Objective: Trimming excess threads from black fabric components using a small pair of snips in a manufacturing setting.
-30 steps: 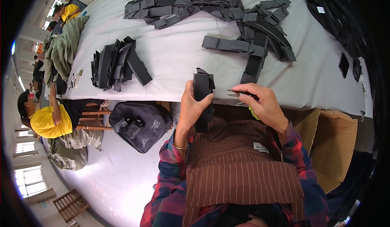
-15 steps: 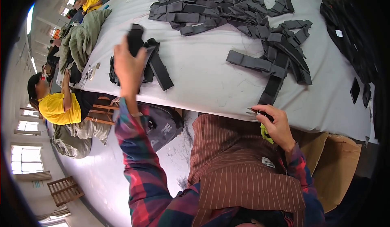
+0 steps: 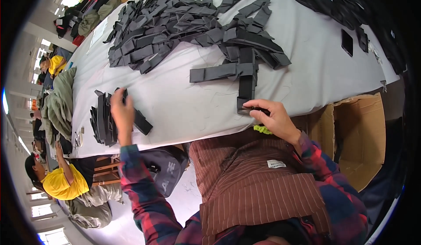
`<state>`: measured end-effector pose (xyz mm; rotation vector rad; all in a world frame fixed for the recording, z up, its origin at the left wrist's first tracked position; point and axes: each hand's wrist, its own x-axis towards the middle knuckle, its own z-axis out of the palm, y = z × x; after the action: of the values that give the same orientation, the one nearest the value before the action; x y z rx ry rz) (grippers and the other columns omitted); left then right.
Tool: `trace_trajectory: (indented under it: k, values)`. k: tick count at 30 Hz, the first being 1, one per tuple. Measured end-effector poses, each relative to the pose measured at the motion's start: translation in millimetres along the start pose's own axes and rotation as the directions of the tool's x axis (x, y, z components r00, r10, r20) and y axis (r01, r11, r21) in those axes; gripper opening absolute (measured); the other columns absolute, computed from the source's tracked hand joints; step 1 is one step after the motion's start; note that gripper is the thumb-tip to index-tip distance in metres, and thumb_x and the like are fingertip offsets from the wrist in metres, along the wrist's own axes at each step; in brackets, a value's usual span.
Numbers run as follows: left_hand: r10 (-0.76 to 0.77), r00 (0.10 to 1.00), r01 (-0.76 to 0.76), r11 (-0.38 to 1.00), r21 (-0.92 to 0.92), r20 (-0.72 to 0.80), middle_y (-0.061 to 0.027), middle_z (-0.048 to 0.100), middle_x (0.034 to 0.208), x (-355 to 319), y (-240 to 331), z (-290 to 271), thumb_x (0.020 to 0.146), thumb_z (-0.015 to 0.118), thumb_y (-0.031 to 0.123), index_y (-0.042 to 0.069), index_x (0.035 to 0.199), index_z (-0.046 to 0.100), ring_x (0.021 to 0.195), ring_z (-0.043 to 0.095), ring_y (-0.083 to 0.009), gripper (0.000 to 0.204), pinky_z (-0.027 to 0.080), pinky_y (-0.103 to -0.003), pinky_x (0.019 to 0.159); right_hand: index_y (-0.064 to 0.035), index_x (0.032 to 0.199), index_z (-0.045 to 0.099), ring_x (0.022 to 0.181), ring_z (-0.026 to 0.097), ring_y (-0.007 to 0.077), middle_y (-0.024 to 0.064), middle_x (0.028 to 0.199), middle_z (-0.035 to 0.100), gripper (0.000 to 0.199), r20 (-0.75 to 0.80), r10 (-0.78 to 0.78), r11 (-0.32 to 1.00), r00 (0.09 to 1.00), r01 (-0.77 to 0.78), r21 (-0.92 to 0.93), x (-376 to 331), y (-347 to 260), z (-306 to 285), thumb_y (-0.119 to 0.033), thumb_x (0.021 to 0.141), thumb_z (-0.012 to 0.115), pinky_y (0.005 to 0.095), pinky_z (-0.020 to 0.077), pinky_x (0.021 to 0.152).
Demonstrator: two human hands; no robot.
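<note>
My left hand [image 3: 122, 115] is over a bundle of dark grey folded fabric strips [image 3: 103, 118] at the left of the table. Its thumb and fingers are apart, slightly blurred, with dark fabric right behind the fingertips. My right hand [image 3: 278, 121] is closed around small dark thread snips [image 3: 262, 110], from which a yellow-green cord [image 3: 262, 129] hangs. The snips' tip and my right fingertips meet the near end of a dark grey strip [image 3: 246, 96]. That strip runs toward me from a large heap of similar strips [image 3: 171, 30].
Black garments [image 3: 324, 3] and a dark phone [image 3: 347, 42] lie at the right of the white-covered table [image 3: 175, 100]. An open cardboard box [image 3: 357, 135] stands below its right edge. A dark bag [image 3: 164, 168] is under the table. A person in yellow [image 3: 66, 181] sits at the left.
My left hand has come down onto the left bundle and let go of the dark strip it held up. My right hand has moved onto the near strip's end. The view has turned rightward.
</note>
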<state>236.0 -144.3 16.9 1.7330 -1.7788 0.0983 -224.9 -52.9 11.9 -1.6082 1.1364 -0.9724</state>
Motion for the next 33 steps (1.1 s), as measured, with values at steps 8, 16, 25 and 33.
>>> trace_trajectory:
  k: [8, 16, 25, 33]
  values:
    - [0.518, 0.807, -0.464, 0.853, -0.238, 0.284, -0.0138, 0.058, 0.124, -30.1, 217.0, 105.9, 0.075, 0.07, 0.008, 0.007, 0.122, 0.059, 0.118, 0.052, -0.0331, 0.049, 0.039, -0.047, 0.102, -0.0006, 0.109, 0.066, 0.076, 0.058, 0.0092, 0.0066, 0.088, 0.07, 0.024, -0.09, 0.004, 0.999, 0.996, -0.001, 0.041, -5.7, 1.3, -14.0, -0.013, 0.089, 0.062, 0.0249, 0.0471, 0.071]
    - [0.448, 0.807, -0.323, 0.881, -0.347, 0.384, -0.0097, 0.058, 0.094, -3.9, 221.0, 118.7, 0.077, 0.066, 0.004, 0.009, 0.115, 0.064, 0.091, 0.059, -0.0296, 0.038, 0.045, -0.042, 0.081, -0.0005, 0.11, 0.066, 0.074, 0.054, 0.0061, 0.0059, 0.086, 0.069, 0.025, -0.133, 0.101, 0.993, 0.986, -0.091, 0.08, -17.0, 5.5, -31.0, -0.012, 0.089, 0.062, 0.0234, 0.0454, 0.068]
    - [-0.046, 0.849, 0.51, 0.336, -0.792, 0.527, -0.0069, 0.068, 0.095, -12.5, 197.3, 109.9, 0.094, 0.061, 0.02, -0.003, 0.107, 0.064, 0.084, 0.061, -0.0117, 0.027, 0.048, -0.027, 0.077, -0.004, 0.111, 0.066, 0.076, 0.06, 0.0173, 0.009, 0.093, 0.068, 0.023, -0.096, -0.096, 0.981, 0.991, 0.077, -0.181, 21.8, -7.3, -26.6, -0.011, 0.089, 0.063, 0.0283, 0.0465, 0.069]
    - [-0.164, 0.866, 0.493, 0.116, -0.862, 0.473, -0.0067, 0.069, 0.093, -26.7, 190.5, 117.1, 0.095, 0.061, 0.013, -0.003, 0.107, 0.065, 0.079, 0.062, -0.0095, 0.021, 0.049, -0.023, 0.073, -0.0111, 0.099, 0.069, 0.077, 0.059, 0.0244, 0.0034, 0.081, 0.061, 0.021, -0.072, -0.482, 0.714, 0.873, 0.344, -0.609, 100.6, -2.9, 0.3, -0.02, 0.08, 0.07, 0.0376, 0.0456, 0.067]
